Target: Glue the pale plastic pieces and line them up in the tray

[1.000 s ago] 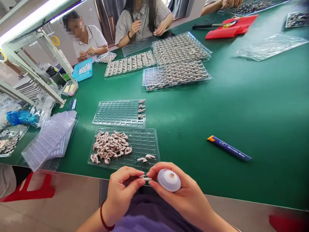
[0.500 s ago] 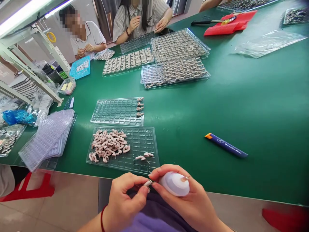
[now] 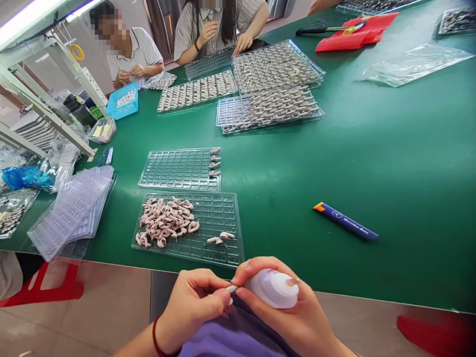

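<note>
My left hand (image 3: 195,300) pinches a small pale pink part (image 3: 231,288) between thumb and fingers at the table's near edge. My right hand (image 3: 288,312) grips a white round-topped bottle (image 3: 273,288), its fingertips meeting the same small part. Just beyond my hands lies a clear tray (image 3: 223,250) with a heap of pink curved parts (image 3: 165,222) on its left and two loose ones (image 3: 220,238) near its right. Behind it a second clear tray (image 3: 174,171) holds several parts (image 3: 214,161) in its right column.
A stack of clear trays (image 3: 70,210) lies at the left. A blue pen-like stick (image 3: 345,221) rests on the green table (image 3: 390,163) to the right. Filled trays (image 3: 271,89) sit further back, where two people work. A red folder (image 3: 357,32) lies far right.
Both hands have drawn slightly nearer to me and lower in view. The bottle has tilted so its top points more to the right. The trays have not moved.
</note>
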`<action>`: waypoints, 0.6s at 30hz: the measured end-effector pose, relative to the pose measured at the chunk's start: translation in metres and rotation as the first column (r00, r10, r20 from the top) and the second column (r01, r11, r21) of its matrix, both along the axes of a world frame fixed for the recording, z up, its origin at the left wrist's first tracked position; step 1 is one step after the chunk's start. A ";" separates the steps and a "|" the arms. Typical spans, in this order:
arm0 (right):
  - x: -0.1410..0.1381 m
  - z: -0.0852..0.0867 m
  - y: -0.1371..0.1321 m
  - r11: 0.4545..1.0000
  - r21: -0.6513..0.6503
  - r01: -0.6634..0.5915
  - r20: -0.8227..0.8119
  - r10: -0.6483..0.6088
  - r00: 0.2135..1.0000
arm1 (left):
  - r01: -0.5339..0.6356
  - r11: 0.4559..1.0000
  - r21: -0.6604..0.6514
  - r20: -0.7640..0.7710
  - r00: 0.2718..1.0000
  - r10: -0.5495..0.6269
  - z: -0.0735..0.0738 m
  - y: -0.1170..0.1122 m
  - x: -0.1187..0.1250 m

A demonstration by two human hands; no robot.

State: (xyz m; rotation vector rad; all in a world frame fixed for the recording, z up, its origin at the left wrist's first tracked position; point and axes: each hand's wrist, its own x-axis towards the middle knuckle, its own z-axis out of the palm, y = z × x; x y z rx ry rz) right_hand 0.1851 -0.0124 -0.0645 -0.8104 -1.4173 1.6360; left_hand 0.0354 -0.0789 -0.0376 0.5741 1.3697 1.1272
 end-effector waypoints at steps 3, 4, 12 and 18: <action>0.001 -0.001 0.000 1.000 -0.004 -0.004 -0.024 0.004 1.000 | 0.005 1.000 0.019 -0.006 1.000 -0.005 0.003 0.000 0.002; 0.001 0.000 0.000 1.000 -0.010 -0.005 -0.038 0.004 0.999 | 0.005 1.000 0.020 -0.009 1.000 -0.005 0.004 0.000 0.002; 0.001 0.002 -0.001 0.994 -0.105 -0.015 -0.123 0.002 0.992 | 0.019 0.999 0.034 -0.068 0.998 -0.017 0.007 -0.001 0.005; 0.004 -0.006 0.004 0.990 -0.071 -0.118 -0.149 0.107 0.983 | 0.024 0.994 0.107 -0.090 0.996 -0.014 0.001 -0.005 0.005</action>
